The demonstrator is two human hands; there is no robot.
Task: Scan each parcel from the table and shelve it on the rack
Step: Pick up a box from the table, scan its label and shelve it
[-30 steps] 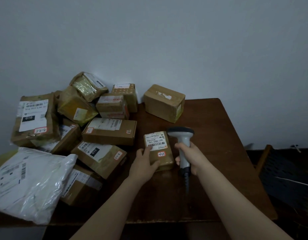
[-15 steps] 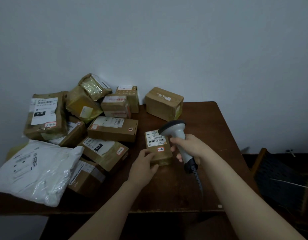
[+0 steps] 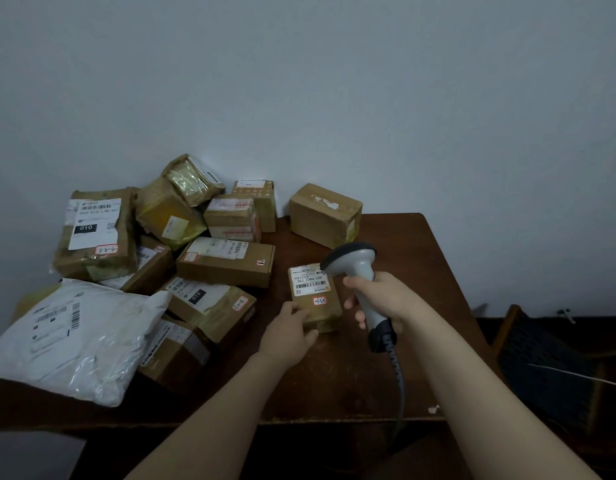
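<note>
small parcel (image 3: pixel 316 306) label: "507-P802 170" | left parcel (image 3: pixel 95 251) label: "010" | front parcel (image 3: pixel 216 306) label: "010"

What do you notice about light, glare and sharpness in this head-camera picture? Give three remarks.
Head view: dim, flat light, shadows soft; glare streaks on the white plastic mailer and the taped parcel atop the pile; small parcel label and scanner sharp, no motion blur; lower right corner nearly black.

Scanner (image 3: pixel 358 265) head covers small parcel (image 3: pixel 317 292) label corner; white mailer (image 3: pixel 74 341) cut at left edge; fine print seemingly unreadable.
</note>
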